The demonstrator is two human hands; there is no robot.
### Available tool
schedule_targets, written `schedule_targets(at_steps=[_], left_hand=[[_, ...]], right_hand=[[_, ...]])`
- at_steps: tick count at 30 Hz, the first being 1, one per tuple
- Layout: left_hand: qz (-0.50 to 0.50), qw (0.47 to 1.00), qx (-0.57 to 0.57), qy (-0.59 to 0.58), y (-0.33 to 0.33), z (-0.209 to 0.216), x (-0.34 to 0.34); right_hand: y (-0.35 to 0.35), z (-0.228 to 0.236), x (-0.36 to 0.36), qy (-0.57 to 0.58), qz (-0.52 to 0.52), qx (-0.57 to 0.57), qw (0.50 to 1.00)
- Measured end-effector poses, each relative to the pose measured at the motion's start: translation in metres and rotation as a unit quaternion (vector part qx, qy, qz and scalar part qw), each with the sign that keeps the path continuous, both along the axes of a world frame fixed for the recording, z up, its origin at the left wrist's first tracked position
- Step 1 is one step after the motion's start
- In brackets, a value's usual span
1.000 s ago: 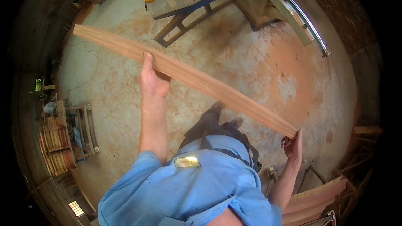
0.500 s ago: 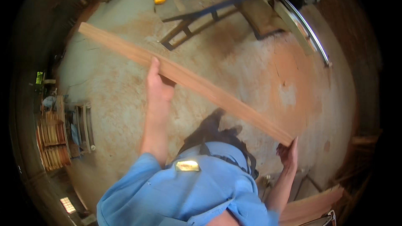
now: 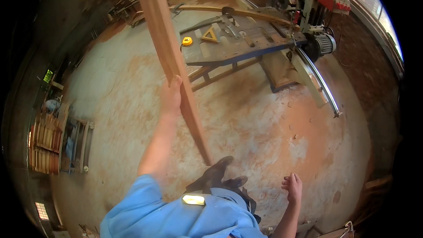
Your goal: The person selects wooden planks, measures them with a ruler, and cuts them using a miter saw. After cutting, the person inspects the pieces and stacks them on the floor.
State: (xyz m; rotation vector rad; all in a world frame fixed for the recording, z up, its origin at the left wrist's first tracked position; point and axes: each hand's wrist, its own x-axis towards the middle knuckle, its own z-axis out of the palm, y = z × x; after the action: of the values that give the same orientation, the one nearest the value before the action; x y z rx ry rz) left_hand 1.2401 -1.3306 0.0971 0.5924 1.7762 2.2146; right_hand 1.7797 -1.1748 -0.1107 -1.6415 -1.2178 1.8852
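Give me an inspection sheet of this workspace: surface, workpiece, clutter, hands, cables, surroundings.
Surface: floor with patches of reddish-brown dust; blue-edged table ahead.
Workpiece: long wooden board, slanting; its lower end shows near the shoes, floor contact cannot be told.
Clutter: yellow tape measure, yellow triangle square and other tools on the table.
Left hand: gripping the board.
Right hand: apart from the board, fingers curled, nothing seen in it.
Cables: none clearly made out; details around the machine are too small.
Surroundings: machine with finned motor at the table's right; stacked wood strips at left.
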Motion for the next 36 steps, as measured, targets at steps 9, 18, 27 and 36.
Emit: schedule_targets(at_steps=[9,18,27,36], left_hand=[[-0.123,0.91,-0.371,0.139,0.027,0.002,0.008],[-0.348,0.75,-0.56,0.057,0.086,-0.104,-0.072],[-0.481,0.748,-0.456,-0.039,0.124,-0.101,-0.243],[-0.389,0.746,-0.536,0.064,0.256,-0.036,-0.323]], right_hand=[[0.063,0.056,-0.112,-0.034,0.101,0.306,0.946],[0.122,0.159,-0.411,-0.117,0.426,0.701,0.56],[0.227,0.157,-0.627,-0.067,0.622,0.641,0.446],[0.36,0.162,-0.73,-0.025,0.587,0.651,0.481]])
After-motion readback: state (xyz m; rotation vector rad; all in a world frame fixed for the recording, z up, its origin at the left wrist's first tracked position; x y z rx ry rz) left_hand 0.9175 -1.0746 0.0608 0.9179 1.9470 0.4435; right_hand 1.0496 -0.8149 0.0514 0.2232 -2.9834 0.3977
